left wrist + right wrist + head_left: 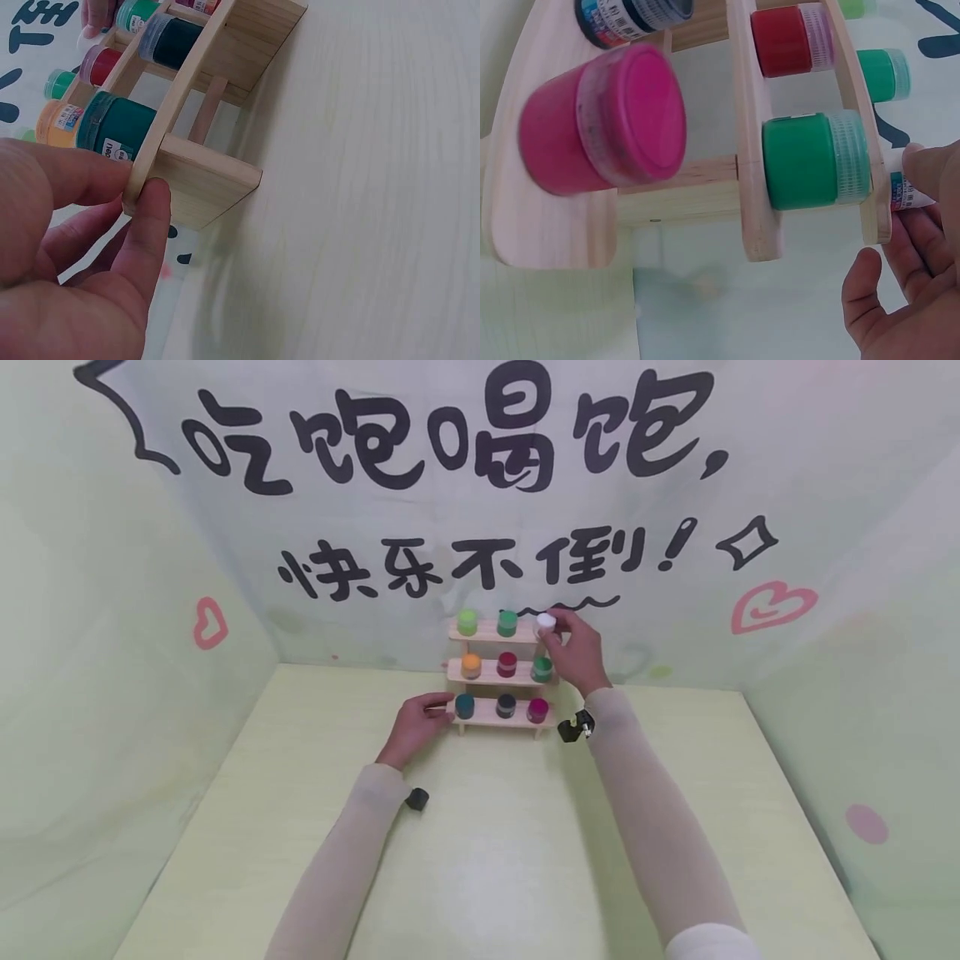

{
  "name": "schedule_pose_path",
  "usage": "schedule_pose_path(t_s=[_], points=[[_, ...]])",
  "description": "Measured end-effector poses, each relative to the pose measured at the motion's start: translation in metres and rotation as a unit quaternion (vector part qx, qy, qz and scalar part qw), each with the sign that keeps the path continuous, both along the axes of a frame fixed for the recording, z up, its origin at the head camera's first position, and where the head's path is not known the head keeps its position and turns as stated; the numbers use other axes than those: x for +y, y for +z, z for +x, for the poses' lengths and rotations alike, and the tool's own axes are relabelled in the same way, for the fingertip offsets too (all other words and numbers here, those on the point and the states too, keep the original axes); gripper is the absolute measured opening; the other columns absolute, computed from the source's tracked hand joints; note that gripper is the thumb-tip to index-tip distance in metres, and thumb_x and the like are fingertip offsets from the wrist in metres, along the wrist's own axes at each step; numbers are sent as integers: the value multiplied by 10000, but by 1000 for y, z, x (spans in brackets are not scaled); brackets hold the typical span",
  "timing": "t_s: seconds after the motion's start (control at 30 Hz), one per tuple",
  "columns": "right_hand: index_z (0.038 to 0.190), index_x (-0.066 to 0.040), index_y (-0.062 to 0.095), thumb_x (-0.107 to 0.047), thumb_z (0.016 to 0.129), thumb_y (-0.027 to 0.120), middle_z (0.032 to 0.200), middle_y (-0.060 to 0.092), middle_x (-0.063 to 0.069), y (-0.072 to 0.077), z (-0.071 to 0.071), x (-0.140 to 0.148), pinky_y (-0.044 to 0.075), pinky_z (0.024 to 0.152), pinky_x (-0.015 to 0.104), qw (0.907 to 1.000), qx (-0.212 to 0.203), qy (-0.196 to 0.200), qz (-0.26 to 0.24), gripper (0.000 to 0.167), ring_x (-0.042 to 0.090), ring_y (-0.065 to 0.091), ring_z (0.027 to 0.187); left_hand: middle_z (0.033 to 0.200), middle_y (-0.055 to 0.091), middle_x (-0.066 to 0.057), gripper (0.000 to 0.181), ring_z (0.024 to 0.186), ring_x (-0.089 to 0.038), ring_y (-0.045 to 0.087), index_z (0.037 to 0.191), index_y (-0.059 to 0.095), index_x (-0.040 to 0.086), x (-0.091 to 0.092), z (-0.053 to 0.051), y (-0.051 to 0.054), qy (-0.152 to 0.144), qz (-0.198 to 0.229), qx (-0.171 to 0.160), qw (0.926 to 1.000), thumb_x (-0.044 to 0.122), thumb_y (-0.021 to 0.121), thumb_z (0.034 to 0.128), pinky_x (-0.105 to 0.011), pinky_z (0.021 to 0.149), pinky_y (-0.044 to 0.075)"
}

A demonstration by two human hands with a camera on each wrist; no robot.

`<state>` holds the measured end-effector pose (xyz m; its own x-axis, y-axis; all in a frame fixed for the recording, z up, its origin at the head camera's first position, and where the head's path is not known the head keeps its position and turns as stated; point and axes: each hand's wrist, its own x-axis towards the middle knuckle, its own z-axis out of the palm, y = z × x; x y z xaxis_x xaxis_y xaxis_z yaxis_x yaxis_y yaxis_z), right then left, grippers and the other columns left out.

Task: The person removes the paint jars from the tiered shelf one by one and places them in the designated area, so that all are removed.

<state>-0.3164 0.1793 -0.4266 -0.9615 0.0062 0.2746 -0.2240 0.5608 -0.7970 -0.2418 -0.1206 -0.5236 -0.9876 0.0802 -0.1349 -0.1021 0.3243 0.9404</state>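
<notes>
A small three-tier wooden rack (486,718) bears several paint jars. My left hand (417,727) pinches the left end of its lowest shelf between thumb and fingers, beside a teal jar (116,124). At the right end of the top shelf, my right hand (577,650) pinches a white paint jar (545,624); in the right wrist view the fingers partly cover it. Below that jar, on the middle shelf, stands a green jar (817,161). A magenta jar (604,120) stands on the right of the lowest shelf.
Light green (467,623) and green (507,623) jars share the top shelf. Orange (471,666) and red (507,664) ones stand on the middle shelf, a dark jar (506,706) on the lowest. Behind the rack rises a printed cloth wall (480,510); a pale tabletop (480,860) lies in front.
</notes>
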Motion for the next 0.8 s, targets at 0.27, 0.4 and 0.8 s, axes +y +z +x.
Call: schedule_pose_path(t_s=[0.27, 0.4, 0.8], points=[[1419, -92, 626, -199, 1014, 709, 1345, 692, 148, 7, 2, 4, 505, 1107, 499, 9998, -133, 97, 78, 427, 310, 636, 1239, 1502, 612, -103, 448, 1311, -304, 666, 1422, 670, 178, -2, 2, -1, -57, 216, -201, 9995, 156, 741, 981, -451, 1110, 561], [1410, -87, 636, -182, 1006, 715, 1345, 694, 155, 9, 6, 7, 494, 1127, 525, 9999, -98, 116, 60, 423, 323, 636, 1248, 1498, 609, -106, 452, 1335, -311, 648, 1433, 654, 169, -1, 0, -1, -168, 220, -166, 9995, 162, 738, 988, -457, 1135, 543], [1361, -107, 668, -234, 966, 764, 1296, 719, 109, 5, 39, 4, 588, 992, 497, 9990, -208, 214, -331, 426, 278, 652, 1218, 1386, 670, -93, 452, 1323, -298, 641, 1415, 655, 182, -5, -2, -3, -317, 280, -251, 9988, 181, 755, 974, -462, 1150, 524]])
